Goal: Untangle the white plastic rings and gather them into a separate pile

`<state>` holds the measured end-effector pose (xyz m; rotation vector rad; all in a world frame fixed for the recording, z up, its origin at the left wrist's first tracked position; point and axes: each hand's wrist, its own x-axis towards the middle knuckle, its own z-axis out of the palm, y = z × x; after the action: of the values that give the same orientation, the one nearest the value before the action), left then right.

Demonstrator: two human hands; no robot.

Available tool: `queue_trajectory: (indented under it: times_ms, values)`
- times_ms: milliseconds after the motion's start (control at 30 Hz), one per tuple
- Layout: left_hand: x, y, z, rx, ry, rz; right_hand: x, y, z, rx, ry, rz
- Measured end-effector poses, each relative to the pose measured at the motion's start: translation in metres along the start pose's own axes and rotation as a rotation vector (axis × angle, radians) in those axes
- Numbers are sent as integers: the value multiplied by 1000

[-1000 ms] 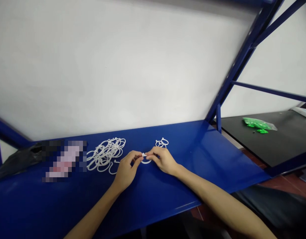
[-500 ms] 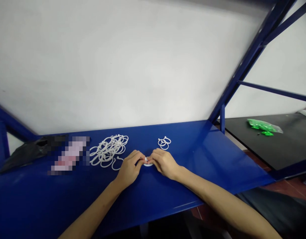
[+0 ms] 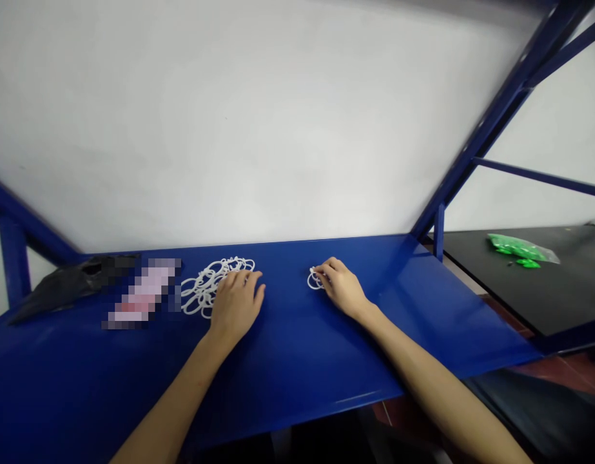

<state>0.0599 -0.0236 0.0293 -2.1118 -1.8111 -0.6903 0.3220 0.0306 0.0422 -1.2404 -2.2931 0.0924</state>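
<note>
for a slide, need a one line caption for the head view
Left hand on a pile of white rings, right hand at a smaller cluster, blue shelf.

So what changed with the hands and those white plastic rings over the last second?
Both hands had pinched one white plastic ring mid-shelf. They parted: the left hand went left onto the big heap of white plastic rings; the right hand went right, fingertips at the small cluster of white rings. No ring lies between them now. The blue metal shelf, heap and green plastic bag stayed put.
</note>
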Motion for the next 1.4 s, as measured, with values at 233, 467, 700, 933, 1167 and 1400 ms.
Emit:
queue_trajectory:
  times_ms: [233,467,700,933,1167,1400]
  values:
    - [-1,-21,-4,283,-110,-193,2,9,-1,-173,-78,86]
    - [3,-17,-7,112,-86,-229,1,5,1,-119,29,-16]
    - [5,-13,-8,-41,-6,-282,-1,-1,4,-46,42,-113]
    - [5,-12,-4,-246,78,-140,-2,-8,3,17,28,-145]
    - [-3,6,3,-494,-24,24,-8,-22,8,159,-39,-216]
    - [-9,20,3,-586,-291,134,-13,-31,13,237,-153,-261]
